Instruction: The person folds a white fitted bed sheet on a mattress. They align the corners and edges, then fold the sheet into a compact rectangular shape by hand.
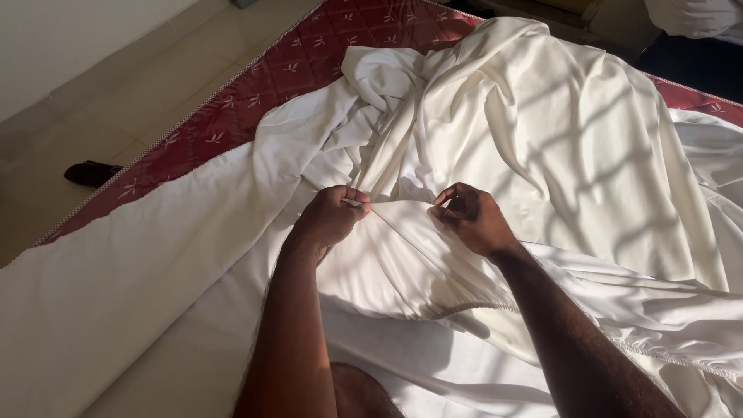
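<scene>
The white sheet [542, 155] hides most of the red mattress [309, 62] and runs past the right edge.

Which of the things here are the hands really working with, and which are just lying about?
In hand:
- crumpled white cotton bedsheet, pinched at a fold by the left hand and the right hand
- dark red quilted mattress under it

Lying about:
- small dark slipper-like thing on the pale tiled floor

white bedsheet [542, 139], rumpled, on red mattress [309, 54]
</scene>
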